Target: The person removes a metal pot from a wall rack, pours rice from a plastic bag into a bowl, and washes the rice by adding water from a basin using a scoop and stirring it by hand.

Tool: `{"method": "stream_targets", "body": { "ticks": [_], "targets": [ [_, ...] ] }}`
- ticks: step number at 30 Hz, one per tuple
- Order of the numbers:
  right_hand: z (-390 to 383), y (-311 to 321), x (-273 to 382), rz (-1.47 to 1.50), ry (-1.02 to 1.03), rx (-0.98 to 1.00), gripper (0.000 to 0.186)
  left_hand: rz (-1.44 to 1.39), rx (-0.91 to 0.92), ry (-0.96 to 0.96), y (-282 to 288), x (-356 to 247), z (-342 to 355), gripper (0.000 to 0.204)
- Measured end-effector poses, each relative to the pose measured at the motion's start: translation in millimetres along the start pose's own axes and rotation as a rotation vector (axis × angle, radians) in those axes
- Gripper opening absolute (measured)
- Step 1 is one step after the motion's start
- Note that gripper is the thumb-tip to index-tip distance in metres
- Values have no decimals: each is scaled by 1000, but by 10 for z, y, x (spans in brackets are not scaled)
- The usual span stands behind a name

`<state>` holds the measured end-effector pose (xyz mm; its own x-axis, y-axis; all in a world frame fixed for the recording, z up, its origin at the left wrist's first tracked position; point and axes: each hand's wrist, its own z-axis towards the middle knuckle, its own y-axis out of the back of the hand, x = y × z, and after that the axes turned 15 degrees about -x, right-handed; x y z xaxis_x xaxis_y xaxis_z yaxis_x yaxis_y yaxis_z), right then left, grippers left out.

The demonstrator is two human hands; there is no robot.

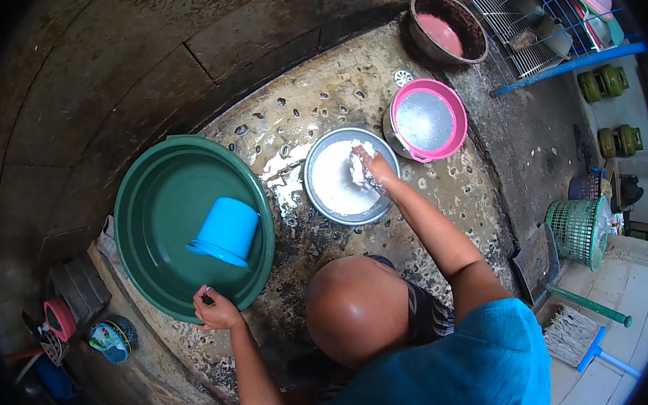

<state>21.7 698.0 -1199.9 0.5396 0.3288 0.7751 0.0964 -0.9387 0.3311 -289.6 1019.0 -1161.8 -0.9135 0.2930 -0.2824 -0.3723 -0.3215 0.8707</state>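
My right hand (pixel 376 169) is inside a round grey metal basin (pixel 322 203). Its fingers are closed about a clump of white stuff (pixel 357 171), with more of it stuck to the skin. Similar white matter covers the basin's bottom; I cannot tell its kind. Against the near rim of a large green tub (pixel 126 256), my left hand (pixel 218 311) has its fingers curled. A small dark patch shows between those fingers, but I cannot make out what it is. A bright blue dipper (pixel 229 229) lies tipped on its side in the tub.
A pink-rimmed sieve (pixel 457 120) sits by the grey basin, and a dark brown basin (pixel 472 50) stands beyond it. Far right are a blue dish rack (pixel 549 63), a green basket (pixel 570 232) and a mop (pixel 574 335). A block wall (pixel 123 73) runs behind the wet floor.
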Motion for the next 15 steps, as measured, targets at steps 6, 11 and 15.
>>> {"method": "stream_targets", "body": {
  "ticks": [6,11,15],
  "targets": [
    [-98,159,161,-123,298,-35,60,-23,-6,-8,-4,-37,-20,9],
    [-332,58,283,-190,254,-114,49,-22,-13,-7,-3,12,9,10],
    [9,76,-387,-288,327,-223,43,-42,-10,-22,-6,-90,-32,9]
  ]
}}
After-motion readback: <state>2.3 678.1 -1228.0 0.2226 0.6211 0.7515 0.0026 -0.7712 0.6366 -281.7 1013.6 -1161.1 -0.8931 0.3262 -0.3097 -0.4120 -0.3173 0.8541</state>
